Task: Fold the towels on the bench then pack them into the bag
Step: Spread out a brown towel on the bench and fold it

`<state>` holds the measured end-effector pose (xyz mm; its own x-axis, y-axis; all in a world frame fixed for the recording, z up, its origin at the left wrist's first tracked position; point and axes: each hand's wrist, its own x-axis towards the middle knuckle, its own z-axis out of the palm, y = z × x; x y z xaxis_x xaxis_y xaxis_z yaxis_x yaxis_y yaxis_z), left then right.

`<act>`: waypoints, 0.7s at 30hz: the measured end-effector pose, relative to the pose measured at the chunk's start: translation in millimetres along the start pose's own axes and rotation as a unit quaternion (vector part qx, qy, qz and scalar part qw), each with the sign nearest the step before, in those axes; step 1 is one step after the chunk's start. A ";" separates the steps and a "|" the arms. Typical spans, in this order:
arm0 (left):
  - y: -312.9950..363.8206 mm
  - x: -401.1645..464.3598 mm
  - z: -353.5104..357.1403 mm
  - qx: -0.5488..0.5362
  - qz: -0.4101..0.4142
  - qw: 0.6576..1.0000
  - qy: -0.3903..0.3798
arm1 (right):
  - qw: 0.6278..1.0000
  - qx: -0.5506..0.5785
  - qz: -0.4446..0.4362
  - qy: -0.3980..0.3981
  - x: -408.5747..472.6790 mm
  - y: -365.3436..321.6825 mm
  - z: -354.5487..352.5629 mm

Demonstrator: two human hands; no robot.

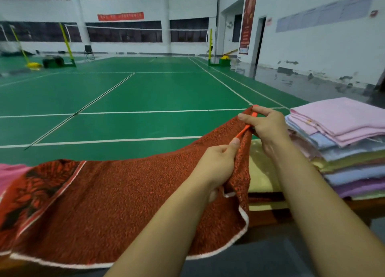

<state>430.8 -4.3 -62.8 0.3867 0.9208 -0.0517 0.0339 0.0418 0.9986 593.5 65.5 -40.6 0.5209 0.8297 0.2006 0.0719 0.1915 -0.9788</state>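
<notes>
A large rust-red towel (116,201) with a white hem and a dark flower pattern at its left end hangs spread across the front of the view. My right hand (264,124) pinches its upper right corner, raised above the bench. My left hand (216,166) grips the same right edge a little lower, thumb pointing up along the fabric. To the right, a stack of folded towels (341,143) in pink, blue, yellow and purple sits on the wooden bench (270,216). No bag is in view.
A pale yellow towel (260,172) lies flat on the bench behind my hands. A pink cloth (10,172) shows at the far left edge. Beyond the bench stretches a green badminton court (145,93) with nets and posts.
</notes>
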 end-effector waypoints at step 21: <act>16.9 -31.6 -36.8 0.002 0.021 1.000 -0.009 | 0.998 0.028 -0.047 -0.042 -26.3 -36.4 37.3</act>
<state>385.2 -18.4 -43.7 0.4040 0.9147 -0.0107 0.0212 0.0024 0.9998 545.5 56.3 -8.8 0.4412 0.8473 0.2955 0.0687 0.2965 -0.9526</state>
